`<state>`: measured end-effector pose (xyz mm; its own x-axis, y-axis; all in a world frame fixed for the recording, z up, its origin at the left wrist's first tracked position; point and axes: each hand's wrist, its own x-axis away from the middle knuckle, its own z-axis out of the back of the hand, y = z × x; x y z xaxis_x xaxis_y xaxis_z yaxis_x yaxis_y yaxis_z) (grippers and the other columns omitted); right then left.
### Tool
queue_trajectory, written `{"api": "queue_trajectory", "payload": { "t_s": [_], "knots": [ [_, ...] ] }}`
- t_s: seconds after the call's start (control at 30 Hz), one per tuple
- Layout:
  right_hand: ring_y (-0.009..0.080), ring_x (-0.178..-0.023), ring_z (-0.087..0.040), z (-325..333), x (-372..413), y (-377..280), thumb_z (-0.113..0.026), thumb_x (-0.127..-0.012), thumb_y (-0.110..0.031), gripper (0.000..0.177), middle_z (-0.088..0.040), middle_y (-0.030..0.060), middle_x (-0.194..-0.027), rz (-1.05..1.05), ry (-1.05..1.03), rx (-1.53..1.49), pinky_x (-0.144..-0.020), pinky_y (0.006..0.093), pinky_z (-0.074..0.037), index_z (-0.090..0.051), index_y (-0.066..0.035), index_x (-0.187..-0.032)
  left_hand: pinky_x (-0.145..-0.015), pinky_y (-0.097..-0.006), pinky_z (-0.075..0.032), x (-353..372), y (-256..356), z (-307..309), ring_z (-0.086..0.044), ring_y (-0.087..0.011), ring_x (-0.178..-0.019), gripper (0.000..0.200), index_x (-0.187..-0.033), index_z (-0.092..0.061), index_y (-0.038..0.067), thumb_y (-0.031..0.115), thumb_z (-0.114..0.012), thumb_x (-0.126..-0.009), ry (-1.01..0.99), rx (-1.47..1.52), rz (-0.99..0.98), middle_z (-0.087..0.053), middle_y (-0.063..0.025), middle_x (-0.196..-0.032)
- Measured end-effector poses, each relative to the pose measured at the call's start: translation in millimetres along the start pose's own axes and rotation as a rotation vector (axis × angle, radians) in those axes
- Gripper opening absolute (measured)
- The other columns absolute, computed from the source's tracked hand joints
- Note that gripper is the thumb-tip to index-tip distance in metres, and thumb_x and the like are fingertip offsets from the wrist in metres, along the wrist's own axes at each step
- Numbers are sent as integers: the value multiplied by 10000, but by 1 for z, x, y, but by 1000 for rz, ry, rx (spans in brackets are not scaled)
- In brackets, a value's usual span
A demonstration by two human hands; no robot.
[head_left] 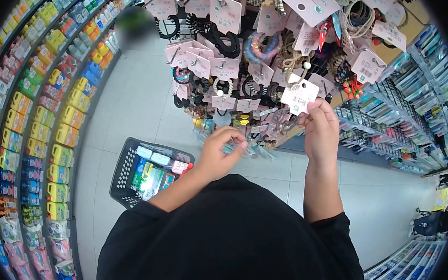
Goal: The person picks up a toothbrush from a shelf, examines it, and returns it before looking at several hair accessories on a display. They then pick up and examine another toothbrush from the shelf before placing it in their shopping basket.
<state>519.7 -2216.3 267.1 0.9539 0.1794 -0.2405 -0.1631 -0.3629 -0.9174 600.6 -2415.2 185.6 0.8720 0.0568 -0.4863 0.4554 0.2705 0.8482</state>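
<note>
My right hand (318,121) pinches the lower corner of a white hair tie card (299,97) with a barcode on it. A beige cord hair tie (294,72) with a pale bead is attached at the top of this card, in front of the display. My left hand (224,151) is held lower, fingers curled in and thumb close to the index finger, with nothing visible in it. Just beyond it hang the lower rows of hair ties on pink cards (223,103). Black, pearl and multicoloured hair ties (263,45) fill the hooks above.
A dark shopping basket (120,182) holding several boxed and packaged goods is below my left forearm. Shelves of bottles (66,134) curve along the left. On the right stand racks of packaged goods (395,103). Grey tiled floor (116,105) lies between them.
</note>
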Motion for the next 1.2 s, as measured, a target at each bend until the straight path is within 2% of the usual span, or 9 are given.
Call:
{"api": "queue_trajectory", "payload": {
  "t_s": [0.27,0.37,0.5,0.83,0.93,1.0,1.1,1.17,1.2],
  "knots": [
    [83,-629,-503,6,36,14,-491,-864,-43,118,-586,29,-731,-77,-13,40,-603,228,-404,-535,-46,-754,-704,-279,-431,-4,0,1,-559,-170,-761,78,-882,-596,14,63,-605,-823,-47,43,-15,-601,-67,-815],
    [85,-646,-515,3,49,24,-495,-877,-53,103,-593,30,-746,-157,-91,34,-617,229,-414,-563,-21,-807,-715,-280,-427,-3,3,-4,-553,-169,-756,136,-924,-594,4,114,-599,-844,-59,193,37,-606,-71,-819],
    [90,-697,-542,-4,57,23,-510,-913,-94,124,-598,31,-778,-151,-156,50,-663,238,-436,-582,7,-899,-722,-292,-433,-4,11,0,-566,-181,-771,240,-955,-594,-5,209,-616,-849,-207,183,-61,-619,-89,-836],
    [85,-760,-548,-8,64,28,-524,-932,-135,159,-604,31,-826,-125,-160,63,-710,236,-443,-577,10,-970,-659,-302,-461,1,17,-5,-622,-210,-694,193,-887,-640,8,151,-701,-771,-295,141,-91,-640,-91,-754],
    [114,-822,-554,-7,62,32,-475,-951,-155,196,-606,40,-888,-144,-163,-16,-770,274,-444,-566,3,-1024,-655,-299,-464,3,18,-4,-615,-198,-684,167,-856,-644,23,136,-715,-755,-253,133,-102,-636,-85,-751],
    [119,-805,-529,-11,59,26,-463,-944,-158,157,-579,12,-865,-289,-237,-438,-780,297,-417,-554,-38,-987,-655,-297,-467,6,17,-4,-610,-193,-690,157,-835,-646,33,129,-727,-742,-171,163,-117,-633,-83,-769],
    [123,-749,-472,-6,54,39,-461,-919,-173,89,-508,-24,-794,-409,-384,-986,-762,312,-366,-511,-103,-897,-661,-297,-470,3,22,1,-602,-194,-719,145,-825,-644,36,110,-729,-733,-63,160,-321,-626,-86,-818],
    [109,-672,-388,-9,55,41,-471,-887,-208,142,-395,-41,-689,-473,-386,-1233,-712,295,-302,-426,-156,-763,-688,-296,-457,4,26,4,-582,-194,-767,120,-833,-632,17,92,-692,-760,-127,186,-393,-605,-98,-858],
    [110,-674,-392,-10,55,44,-464,-890,-211,145,-398,-40,-689,-478,-421,-1275,-713,296,-305,-430,-155,-760,-702,-296,-450,4,27,5,-573,-195,-792,109,-837,-626,7,83,-674,-774,-159,198,-430,-594,-104,-878]
  ]
}}
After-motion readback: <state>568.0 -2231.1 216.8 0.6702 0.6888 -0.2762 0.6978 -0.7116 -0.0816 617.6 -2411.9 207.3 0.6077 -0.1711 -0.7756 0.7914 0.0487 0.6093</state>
